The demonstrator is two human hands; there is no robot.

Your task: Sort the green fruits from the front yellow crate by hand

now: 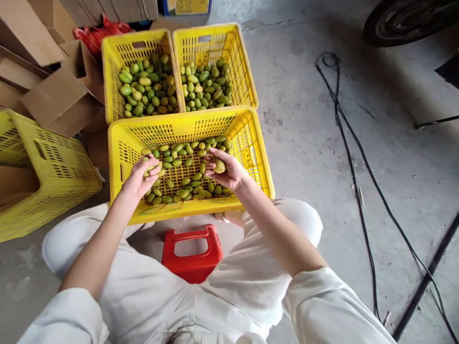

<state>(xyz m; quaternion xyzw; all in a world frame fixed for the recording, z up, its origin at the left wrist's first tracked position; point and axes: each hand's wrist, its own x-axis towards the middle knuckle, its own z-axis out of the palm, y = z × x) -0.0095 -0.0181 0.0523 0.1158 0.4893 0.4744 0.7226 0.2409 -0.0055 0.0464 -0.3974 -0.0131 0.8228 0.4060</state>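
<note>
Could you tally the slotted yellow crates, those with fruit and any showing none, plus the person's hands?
Yellow crates with fruit: 3
Left-side crate showing no fruit: 1
Hands: 2
Total: 6

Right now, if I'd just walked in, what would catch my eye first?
Probably the three bright yellow crates grouped ahead, all holding green and yellowish fruit. Next, the two hands over the front crate: the right hand grips a single fruit in its fingers, and the left hand holds fruit too, partly hidden. Then perhaps a vivid red plastic object between the white-clad legs.
</note>
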